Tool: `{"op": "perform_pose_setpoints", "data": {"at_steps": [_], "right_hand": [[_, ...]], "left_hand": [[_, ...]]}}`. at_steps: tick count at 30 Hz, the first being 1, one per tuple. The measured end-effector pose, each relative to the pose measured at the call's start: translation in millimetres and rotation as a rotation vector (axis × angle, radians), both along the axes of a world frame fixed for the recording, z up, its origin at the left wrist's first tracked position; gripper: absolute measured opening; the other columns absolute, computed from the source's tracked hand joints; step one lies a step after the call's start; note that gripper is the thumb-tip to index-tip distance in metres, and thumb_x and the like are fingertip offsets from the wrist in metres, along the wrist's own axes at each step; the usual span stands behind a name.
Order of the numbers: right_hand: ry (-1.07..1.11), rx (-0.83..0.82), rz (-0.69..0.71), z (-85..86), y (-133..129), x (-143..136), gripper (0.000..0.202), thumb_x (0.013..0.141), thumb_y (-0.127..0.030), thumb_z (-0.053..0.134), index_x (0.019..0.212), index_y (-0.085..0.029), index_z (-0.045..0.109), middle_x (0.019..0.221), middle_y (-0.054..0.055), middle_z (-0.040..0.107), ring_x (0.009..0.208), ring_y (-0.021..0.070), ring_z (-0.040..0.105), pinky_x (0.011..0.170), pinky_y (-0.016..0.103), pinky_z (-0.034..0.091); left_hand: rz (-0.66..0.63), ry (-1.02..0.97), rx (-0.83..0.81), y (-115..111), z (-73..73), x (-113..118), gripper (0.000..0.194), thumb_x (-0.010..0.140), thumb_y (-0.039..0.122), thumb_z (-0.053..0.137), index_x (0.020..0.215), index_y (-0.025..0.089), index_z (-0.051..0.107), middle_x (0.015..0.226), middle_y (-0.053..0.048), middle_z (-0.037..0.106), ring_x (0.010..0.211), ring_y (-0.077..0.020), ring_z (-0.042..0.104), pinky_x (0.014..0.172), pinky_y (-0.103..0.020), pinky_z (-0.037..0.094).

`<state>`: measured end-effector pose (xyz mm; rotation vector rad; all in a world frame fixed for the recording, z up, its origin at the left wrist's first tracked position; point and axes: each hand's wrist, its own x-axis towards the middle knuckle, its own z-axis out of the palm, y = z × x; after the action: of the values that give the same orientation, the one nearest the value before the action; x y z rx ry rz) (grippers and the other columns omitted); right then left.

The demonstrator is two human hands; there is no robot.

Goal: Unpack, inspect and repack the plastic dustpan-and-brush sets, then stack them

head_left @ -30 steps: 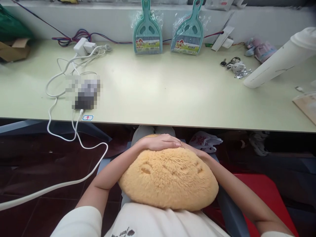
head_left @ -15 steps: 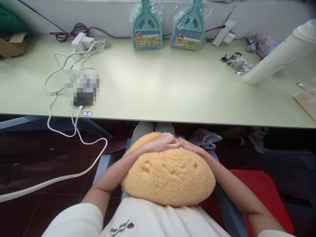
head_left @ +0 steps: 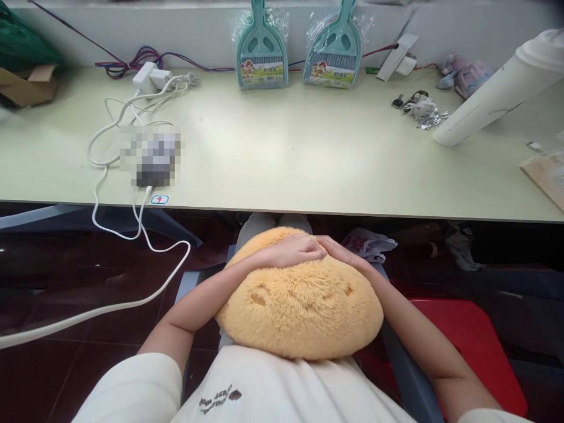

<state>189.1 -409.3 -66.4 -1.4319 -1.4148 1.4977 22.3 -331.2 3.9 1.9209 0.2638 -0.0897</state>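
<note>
A fluffy yellow plush cushion [head_left: 304, 311] lies on my lap, against my white shirt. My left hand [head_left: 299, 249] rests on its upper part, fingers curled together and pointing right. From the other side my right hand [head_left: 337, 248] meets it, and its fingertips are partly hidden at the left hand. Both hands press on the plush, which bulges above and below the forearms. Whether the fingers pinch the fur or each other cannot be made out.
On the pale green table [head_left: 264, 170] are a blurred device [head_left: 158, 160] with white cables, two wrapped dustpan sets [head_left: 262, 56], keys [head_left: 399, 101] and a tall white cylinder [head_left: 493, 94]. A red stool [head_left: 471, 346] stands at the right.
The view has shifted slightly. My left hand has slid a little to the right over the right fingers, and both hands stay on the cushion.
</note>
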Motion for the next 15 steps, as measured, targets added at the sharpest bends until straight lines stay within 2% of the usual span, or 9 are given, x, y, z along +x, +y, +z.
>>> {"op": "perform_pose_setpoints", "data": {"at_steps": [2, 5, 7, 10, 15], "right_hand": [[0.021, -0.025, -0.018, 7.7, -0.4, -2.7, 0.031, 0.083, -0.043, 0.043, 0.068, -0.018, 0.056, 0.071, 0.002, 0.056, 0.077, 0.0177, 0.05, 0.072, 0.031, 0.041], [0.045, -0.058, -0.063, 11.7, 0.5, -5.3, 0.028, 0.082, -0.043, 0.045, 0.069, -0.02, 0.056, 0.076, 0.003, 0.058, 0.08, 0.0181, 0.051, 0.076, 0.031, 0.041], [0.062, -0.079, -0.062, 8.7, 2.3, -5.8, 0.029, 0.081, -0.043, 0.046, 0.067, -0.019, 0.055, 0.075, 0.003, 0.058, 0.077, 0.0173, 0.051, 0.074, 0.031, 0.04], [0.099, -0.107, -0.041, 1.3, 4.7, -6.1, 0.031, 0.08, -0.045, 0.046, 0.069, -0.017, 0.056, 0.073, 0.002, 0.057, 0.073, 0.0162, 0.05, 0.071, 0.03, 0.041], [0.034, -0.128, -0.082, -0.9, 3.5, -5.3, 0.031, 0.081, -0.046, 0.046, 0.07, -0.02, 0.059, 0.076, 0.004, 0.06, 0.082, 0.0202, 0.053, 0.075, 0.032, 0.044]], "left_hand": [[-0.003, 0.039, -0.091, 0.8, -3.2, 2.5, 0.035, 0.086, 0.035, 0.04, 0.056, 0.017, 0.036, 0.059, 0.003, 0.034, 0.055, -0.01, 0.032, 0.056, -0.026, 0.026], [0.039, 0.097, -0.23, 3.7, -7.3, 2.9, 0.025, 0.085, 0.035, 0.043, 0.067, 0.018, 0.05, 0.069, 0.002, 0.047, 0.063, -0.0107, 0.043, 0.06, -0.024, 0.033], [0.102, 0.142, -0.262, 5.4, -8.7, 0.9, 0.021, 0.083, 0.036, 0.046, 0.078, 0.019, 0.057, 0.08, 0.001, 0.056, 0.076, -0.0127, 0.051, 0.068, -0.024, 0.038], [0.153, 0.204, -0.284, 5.4, -9.4, -3.0, 0.022, 0.082, 0.037, 0.048, 0.089, 0.02, 0.062, 0.091, 0.0, 0.062, 0.093, -0.0158, 0.055, 0.081, -0.026, 0.039], [0.153, 0.224, -0.355, -1.9, -6.1, -5.0, 0.025, 0.084, 0.038, 0.048, 0.092, 0.02, 0.063, 0.1, 0.0, 0.063, 0.1, -0.0161, 0.055, 0.086, -0.027, 0.04]]}}
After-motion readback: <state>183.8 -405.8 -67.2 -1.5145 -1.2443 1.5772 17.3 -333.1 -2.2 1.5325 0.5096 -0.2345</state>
